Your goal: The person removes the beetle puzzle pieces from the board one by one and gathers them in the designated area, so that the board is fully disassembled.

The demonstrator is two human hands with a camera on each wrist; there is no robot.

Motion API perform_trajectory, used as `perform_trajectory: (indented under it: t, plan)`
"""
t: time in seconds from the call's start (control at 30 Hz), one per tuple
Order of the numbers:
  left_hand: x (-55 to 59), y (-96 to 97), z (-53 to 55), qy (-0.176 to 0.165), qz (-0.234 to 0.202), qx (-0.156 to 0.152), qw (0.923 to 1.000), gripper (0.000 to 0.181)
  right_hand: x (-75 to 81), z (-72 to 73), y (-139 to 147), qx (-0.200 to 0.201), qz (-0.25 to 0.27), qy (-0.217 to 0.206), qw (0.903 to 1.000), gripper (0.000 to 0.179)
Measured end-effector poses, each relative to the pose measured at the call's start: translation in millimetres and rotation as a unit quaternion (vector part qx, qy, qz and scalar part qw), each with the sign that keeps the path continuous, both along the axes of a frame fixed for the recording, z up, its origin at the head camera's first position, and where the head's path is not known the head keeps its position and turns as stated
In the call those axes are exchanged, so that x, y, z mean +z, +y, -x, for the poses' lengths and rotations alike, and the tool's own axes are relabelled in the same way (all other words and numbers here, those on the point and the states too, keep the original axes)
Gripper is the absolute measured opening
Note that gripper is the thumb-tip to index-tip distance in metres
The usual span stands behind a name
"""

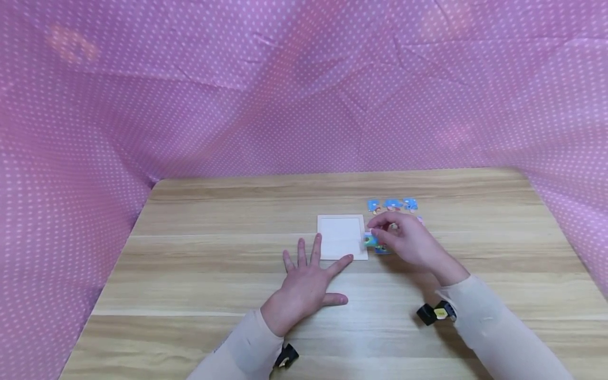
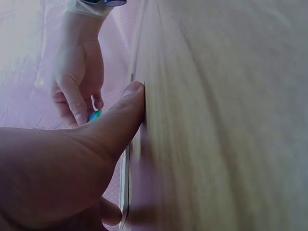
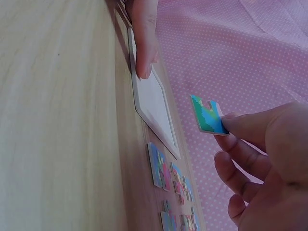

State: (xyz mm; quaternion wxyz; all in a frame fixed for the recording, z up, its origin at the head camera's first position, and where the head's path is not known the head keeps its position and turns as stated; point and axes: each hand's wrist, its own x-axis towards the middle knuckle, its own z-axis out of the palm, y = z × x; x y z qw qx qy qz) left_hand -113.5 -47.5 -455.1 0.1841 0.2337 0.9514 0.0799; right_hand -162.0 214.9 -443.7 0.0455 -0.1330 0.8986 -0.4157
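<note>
Between thumb and fingers my right hand (image 1: 406, 240) pinches a green and blue puzzle piece (image 3: 209, 115), raised above the table near the right edge of a white square puzzle frame (image 1: 341, 237). The piece has a straight edge and a notch. My left hand (image 1: 306, 287) is spread flat, with one fingertip on the frame's lower rim and another at its left side. Inside the frame only its plain white base shows. Several loose puzzle pieces (image 3: 159, 166) lie to the right of the frame, partly hidden under my right hand in the head view.
A wood-grain table (image 1: 214, 221) carries everything. Pink dotted cloth (image 1: 304, 105) hangs behind it and along both sides. Blue-topped puzzle pieces (image 1: 392, 203) form a row beyond my right hand. Each wrist wears a small black camera (image 1: 434, 312).
</note>
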Motion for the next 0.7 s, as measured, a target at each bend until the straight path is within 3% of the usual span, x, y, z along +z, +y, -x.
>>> perform_trajectory:
  t: [0.7]
  plan:
    - [-1.7, -0.6, -1.3, 0.001, 0.0, 0.0, 1.0, 0.086, 4.3, -9.8, 16.1, -0.027, -0.009, -0.028, 0.9992, 0.018]
